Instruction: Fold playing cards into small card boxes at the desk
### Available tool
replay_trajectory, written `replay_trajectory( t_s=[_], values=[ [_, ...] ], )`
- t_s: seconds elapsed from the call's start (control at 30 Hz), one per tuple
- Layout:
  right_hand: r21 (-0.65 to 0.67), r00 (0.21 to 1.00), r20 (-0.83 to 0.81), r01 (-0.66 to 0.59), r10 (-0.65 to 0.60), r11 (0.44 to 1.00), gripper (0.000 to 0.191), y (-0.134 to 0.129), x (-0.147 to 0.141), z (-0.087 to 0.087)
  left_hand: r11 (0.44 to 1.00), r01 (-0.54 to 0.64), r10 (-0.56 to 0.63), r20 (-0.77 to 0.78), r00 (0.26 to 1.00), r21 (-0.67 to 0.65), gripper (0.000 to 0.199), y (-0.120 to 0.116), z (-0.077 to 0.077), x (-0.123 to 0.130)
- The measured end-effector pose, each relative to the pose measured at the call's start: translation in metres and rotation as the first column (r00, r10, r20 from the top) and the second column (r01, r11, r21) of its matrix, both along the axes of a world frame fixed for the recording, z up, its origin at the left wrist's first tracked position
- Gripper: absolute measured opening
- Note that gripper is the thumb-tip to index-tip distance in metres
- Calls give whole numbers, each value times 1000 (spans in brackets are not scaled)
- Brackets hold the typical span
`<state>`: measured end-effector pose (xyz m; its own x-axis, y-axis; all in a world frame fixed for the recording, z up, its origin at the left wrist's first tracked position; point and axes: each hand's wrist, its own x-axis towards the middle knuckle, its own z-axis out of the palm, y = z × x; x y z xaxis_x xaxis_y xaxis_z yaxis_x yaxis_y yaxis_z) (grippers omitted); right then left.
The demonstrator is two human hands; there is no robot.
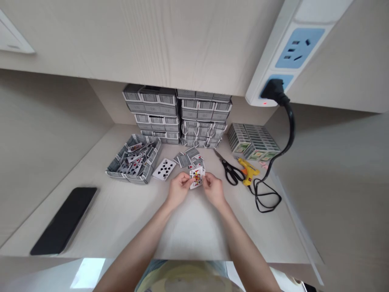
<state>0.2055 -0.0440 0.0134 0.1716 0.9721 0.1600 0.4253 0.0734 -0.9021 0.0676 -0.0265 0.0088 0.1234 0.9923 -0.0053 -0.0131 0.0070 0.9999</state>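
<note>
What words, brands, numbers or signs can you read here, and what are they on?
No word, brand or number reads clearly.
Black spade signs: on the card beside the grey tray; its corner marks are blurred.
Held face card: corner marks too small to read.
Yellow glue gun: small label, too blurred.
Small boxes at right: print too small.
Power strip: no readable text.

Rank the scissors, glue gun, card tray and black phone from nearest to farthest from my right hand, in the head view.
1. Scissors, just right of your right hand
2. Glue gun, right, beyond the scissors
3. Card tray, to the left
4. Black phone, far left
</note>
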Motion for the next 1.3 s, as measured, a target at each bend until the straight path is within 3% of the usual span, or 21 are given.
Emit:
replay_trajectory(
  t_s=[0.13,0.2,0.4,0.47,0.57,0.73,0.8,0.9,1.0,1.07,1.2,1.3],
  values=[
    [11,973,189,130,-130,991,19,-3,-11,-2,998,-52,55,-64,996,46,24,-4,1,1],
    [30,967,205,151,-154,988,17,-4,-13,-1,995,-83,88,-91,992,61,24,-6,3,1],
    [88,1000,-3,-7,8,996,25,0,0,6,989,-58,89,-230,969,139,21,-9,8,0],
    [80,999,4,-39,39,996,24,1,3,5,984,-47,95,-286,954,170,21,-11,8,1],
    [76,989,145,4,-15,997,24,0,-1,1,978,-31,101,-341,934,207,20,-14,5,5],
    [119,899,382,182,-214,976,28,-2,-13,-6,967,4,96,-375,922,256,18,-18,3,10],
    [125,922,326,178,-210,976,27,-2,-11,-5,963,-7,114,-381,917,271,18,-18,4,10],
    [125,986,141,71,-89,990,24,1,-2,-3,961,-23,129,-376,918,274,17,-17,5,9],
    [136,998,57,-3,-4,991,24,3,4,-1,963,-18,123,-375,919,270,17,-16,4,8],
    [127,996,93,-9,-3,992,24,2,3,-1,962,-4,114,-387,915,274,16,-17,3,9],
    [112,958,264,88,-115,990,28,0,-6,-4,953,25,111,-427,897,301,13,-19,2,9],
    [116,954,275,88,-117,989,28,-1,-6,-2,950,7,139,-441,887,314,12,-20,2,9]
  ],
)
